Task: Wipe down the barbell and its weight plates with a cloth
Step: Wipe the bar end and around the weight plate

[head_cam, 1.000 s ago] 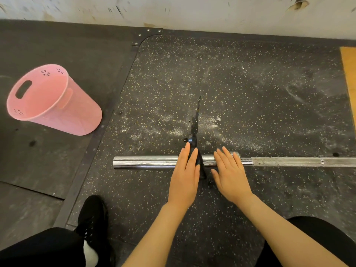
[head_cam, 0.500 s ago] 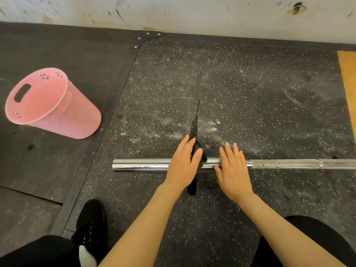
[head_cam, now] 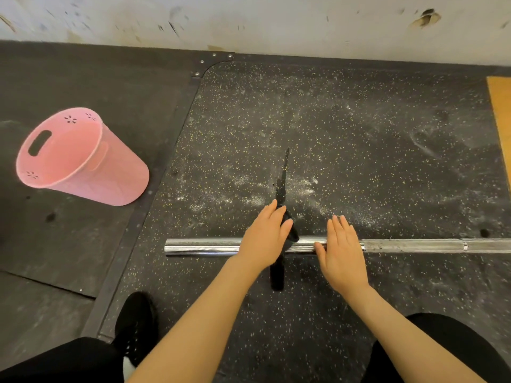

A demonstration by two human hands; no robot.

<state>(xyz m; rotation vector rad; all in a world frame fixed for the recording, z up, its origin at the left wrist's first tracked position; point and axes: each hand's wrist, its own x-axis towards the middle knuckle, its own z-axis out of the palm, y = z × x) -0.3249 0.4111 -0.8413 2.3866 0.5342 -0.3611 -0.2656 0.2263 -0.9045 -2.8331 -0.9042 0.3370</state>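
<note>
Both hands lie flat with straight fingers — left hand (head_cam: 264,239) against the thin weight plate (head_cam: 279,272), right hand (head_cam: 341,251) on the barbell sleeve (head_cam: 201,248).

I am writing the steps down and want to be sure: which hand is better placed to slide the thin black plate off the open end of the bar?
Probably the left hand: it touches the black plate on the barbell; the right hand lies on the inner side.
</note>
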